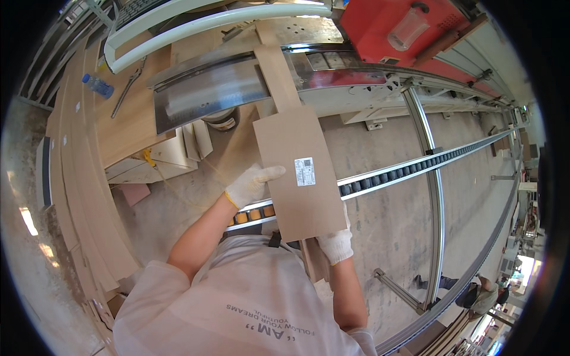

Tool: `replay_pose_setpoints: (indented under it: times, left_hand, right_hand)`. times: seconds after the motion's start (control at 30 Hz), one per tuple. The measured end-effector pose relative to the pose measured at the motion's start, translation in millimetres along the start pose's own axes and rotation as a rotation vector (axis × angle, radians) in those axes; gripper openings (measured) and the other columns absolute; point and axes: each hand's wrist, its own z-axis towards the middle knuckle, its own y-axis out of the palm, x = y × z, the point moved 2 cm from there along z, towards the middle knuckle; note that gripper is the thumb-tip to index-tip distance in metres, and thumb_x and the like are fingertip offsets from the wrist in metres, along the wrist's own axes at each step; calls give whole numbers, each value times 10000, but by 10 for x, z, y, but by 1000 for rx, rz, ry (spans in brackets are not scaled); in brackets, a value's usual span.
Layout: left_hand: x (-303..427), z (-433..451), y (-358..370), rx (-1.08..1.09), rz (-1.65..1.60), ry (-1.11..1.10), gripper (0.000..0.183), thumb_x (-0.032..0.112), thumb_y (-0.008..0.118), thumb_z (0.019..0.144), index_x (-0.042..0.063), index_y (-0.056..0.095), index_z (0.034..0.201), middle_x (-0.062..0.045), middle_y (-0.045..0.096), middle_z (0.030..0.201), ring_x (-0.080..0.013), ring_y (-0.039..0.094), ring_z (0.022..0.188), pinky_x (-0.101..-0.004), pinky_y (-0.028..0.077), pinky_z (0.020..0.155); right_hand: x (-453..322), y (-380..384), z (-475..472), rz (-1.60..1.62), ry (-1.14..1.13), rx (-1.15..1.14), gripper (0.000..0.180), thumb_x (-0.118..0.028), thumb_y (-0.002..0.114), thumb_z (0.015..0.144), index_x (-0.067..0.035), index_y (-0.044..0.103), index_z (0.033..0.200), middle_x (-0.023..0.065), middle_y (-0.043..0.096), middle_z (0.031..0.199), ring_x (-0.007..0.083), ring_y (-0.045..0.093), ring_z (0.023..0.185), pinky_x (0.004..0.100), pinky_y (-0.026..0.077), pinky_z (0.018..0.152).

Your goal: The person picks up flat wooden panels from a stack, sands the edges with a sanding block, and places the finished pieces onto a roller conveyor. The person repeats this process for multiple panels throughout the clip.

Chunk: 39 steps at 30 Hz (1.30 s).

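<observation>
A flat, light-brown rectangular board (296, 200) with a printed white label (305, 171) lies between my gloved hands. My left hand (253, 184), in a white knit glove, grips its left edge with the thumb on the face and the fingers hidden beneath. At the lower right edge is my right hand (336, 242), also gloved, its fingers mostly hidden behind the board. Beyond the board's far end, a narrow strip of similar board (278, 75) rests on the machine's metal bed (213, 91).
A roller rail (387, 177) crosses behind the board. On the wooden table at left are a blue-capped bottle (98, 86) and a wrench (128, 86). Long panels (80, 178) are stacked at far left. A red machine housing (401, 31) stands ahead; another person (478, 296) is at lower right.
</observation>
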Motion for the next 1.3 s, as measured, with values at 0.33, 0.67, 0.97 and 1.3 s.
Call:
replay_pose_setpoints:
  times: [0.33, 0.67, 0.97, 1.3]
  left_hand:
    - [30, 0, 141, 172, 135, 63, 504, 244, 733, 1033, -55, 631, 1425, -113, 706, 1368, -224, 678, 1256, -403, 559, 1064]
    - [390, -425, -411, 511, -241, 309, 416, 192, 716, 1016, -35, 675, 1362, -118, 730, 1295, -259, 722, 1169, -408, 584, 1034]
    - [898, -883, -679, 664, -167, 500, 531, 221, 686, 1041, 1, 547, 1504, -105, 642, 1426, -229, 619, 1326, -403, 496, 1137]
    - [1148, -559, -890, 668, -174, 521, 437, 181, 733, 1014, -16, 649, 1394, -92, 709, 1318, -220, 681, 1214, -373, 534, 1069]
  right_hand:
    - [258, 0, -3, 112, 87, 130, 473, -189, 782, 930, -33, 682, 1365, 217, 720, 1331, 408, 727, 1145, 450, 600, 973]
    - [-213, -508, 997, 61, 97, 227, 637, -296, 781, 904, -25, 610, 1455, 261, 690, 1247, 448, 682, 1158, 500, 551, 1005]
    - [144, -488, 963, -289, 92, 82, 609, -362, 823, 922, 3, 652, 1379, 242, 699, 1274, 403, 697, 1168, 473, 560, 1003]
    - [-692, -142, 2160, -173, 281, -37, 1227, -626, 876, 761, 11, 306, 1641, 291, 550, 1538, 478, 625, 1347, 518, 545, 1100]
